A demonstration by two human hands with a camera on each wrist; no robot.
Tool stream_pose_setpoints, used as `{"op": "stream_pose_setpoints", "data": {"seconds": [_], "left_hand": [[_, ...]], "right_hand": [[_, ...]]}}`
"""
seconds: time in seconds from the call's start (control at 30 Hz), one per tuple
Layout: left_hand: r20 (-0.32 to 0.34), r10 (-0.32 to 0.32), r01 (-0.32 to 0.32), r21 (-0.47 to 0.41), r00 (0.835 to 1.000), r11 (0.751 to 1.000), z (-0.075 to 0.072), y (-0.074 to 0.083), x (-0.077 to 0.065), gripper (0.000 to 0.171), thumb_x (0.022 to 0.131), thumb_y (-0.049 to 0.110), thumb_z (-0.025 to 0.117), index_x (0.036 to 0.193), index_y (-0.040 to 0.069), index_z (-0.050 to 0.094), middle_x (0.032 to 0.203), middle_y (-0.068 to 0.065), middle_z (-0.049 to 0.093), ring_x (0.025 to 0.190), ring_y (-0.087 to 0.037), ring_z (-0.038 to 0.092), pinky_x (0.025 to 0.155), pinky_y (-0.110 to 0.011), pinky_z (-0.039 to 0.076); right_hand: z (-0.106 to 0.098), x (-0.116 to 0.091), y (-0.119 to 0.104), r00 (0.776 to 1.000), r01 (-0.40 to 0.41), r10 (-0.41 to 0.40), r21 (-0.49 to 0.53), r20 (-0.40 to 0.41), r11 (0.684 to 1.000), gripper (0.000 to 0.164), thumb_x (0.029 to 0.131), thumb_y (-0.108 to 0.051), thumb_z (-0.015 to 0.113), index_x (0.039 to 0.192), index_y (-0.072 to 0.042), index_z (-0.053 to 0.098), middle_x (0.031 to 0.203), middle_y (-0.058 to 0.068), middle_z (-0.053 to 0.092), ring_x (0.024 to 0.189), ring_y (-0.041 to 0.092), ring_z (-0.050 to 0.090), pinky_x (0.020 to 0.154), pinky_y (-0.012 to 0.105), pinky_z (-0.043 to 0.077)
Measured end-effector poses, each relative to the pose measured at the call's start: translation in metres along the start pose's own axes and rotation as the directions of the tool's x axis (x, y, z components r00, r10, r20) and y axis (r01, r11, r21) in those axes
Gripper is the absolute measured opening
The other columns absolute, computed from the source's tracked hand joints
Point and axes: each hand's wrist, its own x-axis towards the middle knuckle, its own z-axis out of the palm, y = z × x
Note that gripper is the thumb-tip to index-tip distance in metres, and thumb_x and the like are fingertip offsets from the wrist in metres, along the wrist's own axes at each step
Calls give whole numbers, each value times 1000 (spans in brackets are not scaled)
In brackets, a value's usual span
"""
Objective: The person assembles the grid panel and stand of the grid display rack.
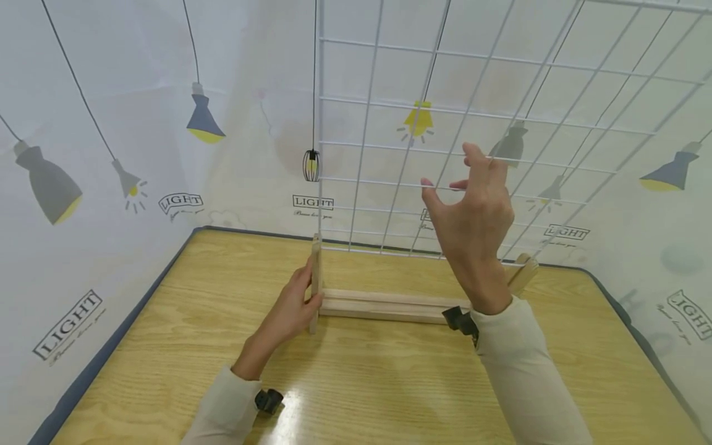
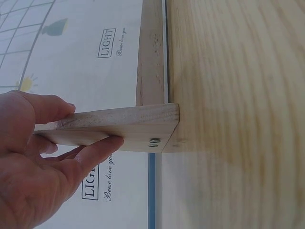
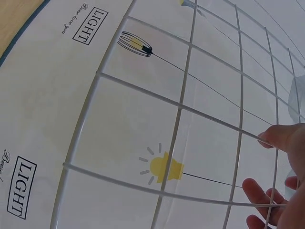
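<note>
My left hand (image 1: 289, 303) holds the upright wooden end piece (image 1: 316, 262) of a low stand, with the thumb on one face and fingers on the other. Two screw heads (image 2: 154, 142) show near that piece's lower end in the left wrist view. A white wire grid panel (image 1: 377, 46) rises above the stand, its lower edge level with the tops of the end pieces. My right hand (image 1: 475, 210) grips the grid, its bent fingers reaching behind the wires in the right wrist view, while the thumb (image 3: 274, 137) lies on the near side.
Wooden crossbars (image 1: 384, 307) run right from the left end piece. A second end piece (image 1: 523, 275) stands partly hidden behind the right wrist. Under everything is a wood-grain table (image 1: 183, 371) with a dark edge, enclosed by a pale backdrop (image 1: 250, 62) printed with lamps.
</note>
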Motion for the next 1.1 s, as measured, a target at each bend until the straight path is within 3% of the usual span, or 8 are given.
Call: {"op": "stream_pose_setpoints", "data": {"seconds": [0.4,1.1], "left_hand": [[-12,-2,2,19,1000,1000,0,1,1,77,98,2,56,158,0,8,149,-35,32,134,-47,42,98,-54,50],[-10,4,-4,2,1000,1000,1,-1,0,78,98,1,55,159,3,7,149,-35,30,134,-47,42,98,-53,50]], "right_hand": [[3,-4,3,1000,-4,4,-9,10,1000,58,81,-24,81,131,-7,55,111,21,61,80,29,73,61,51,53],[9,-10,7,1000,-3,3,-23,18,1000,58,80,-24,82,129,-7,56,107,20,61,78,28,73,57,51,53]]}}
